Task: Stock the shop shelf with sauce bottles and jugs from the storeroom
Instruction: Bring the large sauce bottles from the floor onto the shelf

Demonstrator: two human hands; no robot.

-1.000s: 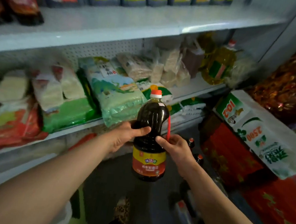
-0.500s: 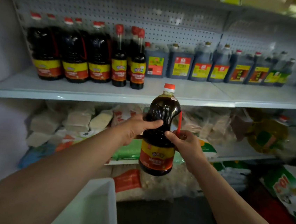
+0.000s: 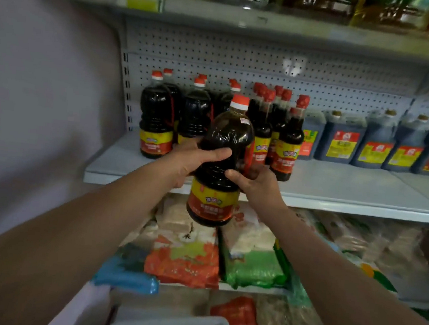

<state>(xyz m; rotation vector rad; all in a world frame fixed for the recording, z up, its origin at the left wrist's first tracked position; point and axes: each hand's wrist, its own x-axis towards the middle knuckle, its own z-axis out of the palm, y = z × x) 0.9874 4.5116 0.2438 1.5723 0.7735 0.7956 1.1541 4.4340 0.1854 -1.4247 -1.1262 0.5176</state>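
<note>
The bottle is up higher now, its cap level with the shelf bottles behind the grip, where half a second ago it hung below the shelf edge. Left hand wraps its waist, thumb across the front; right hand clasps the opposite side, both arms outstretched, bottle tilted slightly right.

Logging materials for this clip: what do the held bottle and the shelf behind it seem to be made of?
The bottle looks like clear glossy plastic: dark liquid shows through, glints on its ribbed shoulder, with a red cap and paper-like label. The shelf seems painted metal, pale grey and matt, with a perforated back panel.
</note>
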